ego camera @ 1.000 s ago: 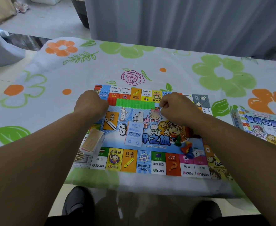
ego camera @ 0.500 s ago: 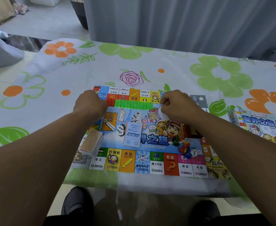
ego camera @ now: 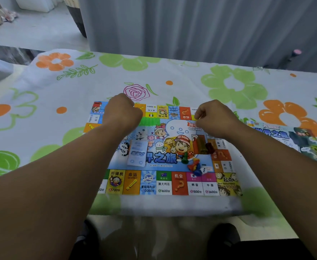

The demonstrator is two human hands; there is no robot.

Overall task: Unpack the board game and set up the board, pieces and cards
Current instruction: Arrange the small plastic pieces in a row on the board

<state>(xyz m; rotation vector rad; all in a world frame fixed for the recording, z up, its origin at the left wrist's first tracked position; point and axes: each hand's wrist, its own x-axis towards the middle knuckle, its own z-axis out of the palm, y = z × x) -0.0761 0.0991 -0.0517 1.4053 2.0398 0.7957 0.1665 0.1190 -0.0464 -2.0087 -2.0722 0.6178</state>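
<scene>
The colourful game board (ego camera: 165, 182) lies flat on the flowered tablecloth. My left hand (ego camera: 123, 112) is curled over the board's far left part, gripping the left end of a green strip of plastic houses (ego camera: 151, 121). My right hand (ego camera: 214, 119) is curled over the far right part, its fingertips pinched on something small that I cannot make out. A pale blue stack of notes (ego camera: 137, 153) lies mid-board. A green pawn (ego camera: 184, 158), red and blue pawns (ego camera: 193, 166), a white die (ego camera: 203, 170) and brownish-red pieces (ego camera: 202, 145) sit to the right.
The game's box lid (ego camera: 288, 140) lies on the table right of the board. The table's near edge (ego camera: 165, 209) runs just below the board, with my shoes under it. A grey curtain (ego camera: 191, 25) hangs behind the table.
My hands have moved apart: the right one went right, away from the green strip, and the left shifted slightly up. My left forearm now hides the tan card stack.
</scene>
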